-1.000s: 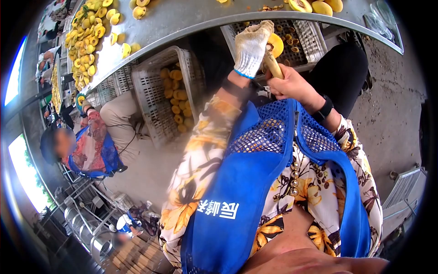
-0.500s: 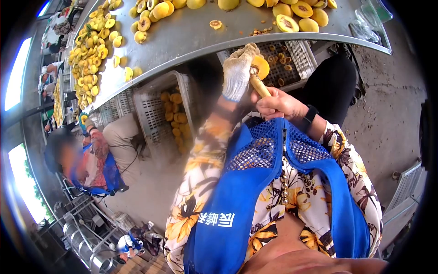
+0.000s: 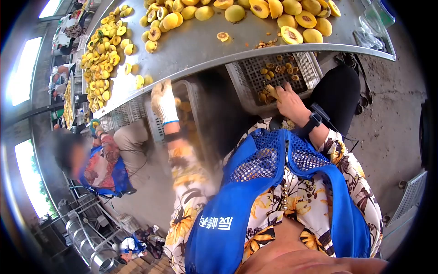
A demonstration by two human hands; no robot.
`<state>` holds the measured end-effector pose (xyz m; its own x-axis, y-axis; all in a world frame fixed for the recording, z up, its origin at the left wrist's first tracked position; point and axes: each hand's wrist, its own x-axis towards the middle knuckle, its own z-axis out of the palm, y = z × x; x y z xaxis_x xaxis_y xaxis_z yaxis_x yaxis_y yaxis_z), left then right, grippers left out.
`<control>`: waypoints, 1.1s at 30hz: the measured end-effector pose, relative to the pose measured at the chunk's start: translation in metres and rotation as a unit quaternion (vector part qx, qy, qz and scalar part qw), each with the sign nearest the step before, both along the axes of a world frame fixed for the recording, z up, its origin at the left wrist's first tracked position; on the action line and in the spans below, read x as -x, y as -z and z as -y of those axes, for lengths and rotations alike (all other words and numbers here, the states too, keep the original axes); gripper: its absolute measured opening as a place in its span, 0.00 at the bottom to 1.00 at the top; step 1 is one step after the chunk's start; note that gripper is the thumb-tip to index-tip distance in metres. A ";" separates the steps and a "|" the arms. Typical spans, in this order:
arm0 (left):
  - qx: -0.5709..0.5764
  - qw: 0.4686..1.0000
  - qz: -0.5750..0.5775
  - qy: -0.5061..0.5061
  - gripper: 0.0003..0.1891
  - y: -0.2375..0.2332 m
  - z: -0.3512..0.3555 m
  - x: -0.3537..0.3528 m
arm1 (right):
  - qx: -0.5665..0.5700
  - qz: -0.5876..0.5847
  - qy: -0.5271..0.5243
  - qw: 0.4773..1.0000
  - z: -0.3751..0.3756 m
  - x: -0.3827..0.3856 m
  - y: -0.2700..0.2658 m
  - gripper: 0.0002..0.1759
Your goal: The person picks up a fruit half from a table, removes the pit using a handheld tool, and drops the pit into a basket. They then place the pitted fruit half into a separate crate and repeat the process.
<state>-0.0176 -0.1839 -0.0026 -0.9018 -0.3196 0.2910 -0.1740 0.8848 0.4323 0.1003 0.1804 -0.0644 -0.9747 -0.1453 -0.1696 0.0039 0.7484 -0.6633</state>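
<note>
My left hand (image 3: 164, 101), in a white knit glove, is over the crate of yellow fruit (image 3: 194, 109), close to the table's front edge. Its fingers are partly blurred, and whether they hold anything is unclear. My bare right hand (image 3: 290, 104) is closed on a wooden-handled tool (image 3: 273, 92) above the front of a white basket (image 3: 315, 75). Small cut fruit pieces (image 3: 273, 71) lie in that basket. The tool's far end is hard to make out.
A metal table (image 3: 196, 44) ahead bears piles of halved yellow fruit (image 3: 102, 59) and larger fruit (image 3: 292, 34). Clear plastic (image 3: 368, 34) lies at its right corner. A co-worker (image 3: 105, 164) sits at the left. My knee (image 3: 342, 86) is beside the basket.
My left hand has moved left, away from my right hand and the fruit half. My right hand has moved slightly right with the tool. The fruit half is no longer at the tool.
</note>
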 end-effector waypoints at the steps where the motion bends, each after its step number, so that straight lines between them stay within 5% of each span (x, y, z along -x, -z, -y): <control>1: 0.103 0.992 -0.053 0.050 0.14 -0.011 -0.010 0.008 | -0.014 -0.023 0.000 1.000 0.001 0.000 0.005 0.20; 3: 0.074 0.988 -0.030 0.132 0.13 -0.030 -0.051 0.046 | -0.029 -0.021 -0.034 0.999 0.004 0.004 -0.002 0.26; 5: 0.117 0.928 -0.145 0.323 0.12 -0.036 -0.100 0.093 | -0.047 -0.023 -0.066 0.996 0.006 0.005 -0.005 0.28; 7: 0.076 0.930 -0.011 0.360 0.16 -0.048 -0.163 0.128 | -0.057 -0.004 -0.055 0.997 0.006 0.003 -0.028 0.28; 8: 0.091 0.932 0.092 0.338 0.18 -0.042 -0.190 0.151 | -0.047 -0.007 -0.041 0.998 0.003 -0.002 -0.026 0.29; 10: 0.219 0.894 0.106 0.376 0.18 0.015 -0.238 0.205 | -0.048 -0.007 -0.010 0.999 -0.004 -0.006 -0.035 0.30; 11: 0.163 0.900 0.185 0.358 0.21 0.001 -0.252 0.196 | -0.050 -0.007 -0.010 0.999 -0.007 -0.007 -0.035 0.30; 12: 0.183 0.894 0.207 0.353 0.21 0.035 -0.262 0.223 | -0.051 -0.004 -0.012 0.999 -0.010 -0.009 -0.031 0.31; 14: 0.175 0.922 0.150 0.311 0.22 0.045 -0.265 0.219 | -0.017 0.000 0.030 0.999 -0.010 -0.014 -0.041 0.32; 17: 0.187 0.889 0.246 0.338 0.23 0.015 -0.244 0.206 | -0.008 -0.040 0.008 0.999 0.002 -0.013 -0.062 0.25; 18: 0.154 0.881 0.251 0.370 0.24 0.032 -0.231 0.224 | -0.019 -0.054 0.003 0.998 0.003 -0.012 -0.063 0.26; 20: -0.183 0.892 0.267 0.314 0.17 -0.046 -0.201 0.153 | -0.038 -0.084 -0.012 0.996 0.008 -0.007 -0.060 0.27; 21: -0.373 0.839 0.294 0.266 0.15 -0.056 -0.184 0.133 | -0.068 -0.106 -0.026 0.992 0.009 -0.007 -0.048 0.30; 23: -0.666 0.649 0.232 0.284 0.15 -0.050 -0.149 0.100 | -0.025 -0.121 -0.021 0.992 0.012 -0.002 -0.045 0.29; 24: -0.729 0.602 0.184 0.268 0.16 -0.067 -0.151 0.068 | 0.000 -0.117 -0.008 0.993 0.015 0.001 -0.050 0.28; 27: -0.789 0.560 0.171 0.187 0.24 -0.056 -0.150 0.026 | 0.035 -0.059 -0.001 0.998 0.029 0.017 -0.084 0.27; 29: -0.788 0.586 0.158 0.103 0.24 -0.039 -0.160 0.006 | 0.104 -0.125 0.010 0.987 0.037 0.023 -0.087 0.24; 33: -0.806 0.570 0.132 0.092 0.24 0.000 -0.176 -0.016 | 0.100 -0.092 0.023 0.991 0.039 0.027 -0.096 0.17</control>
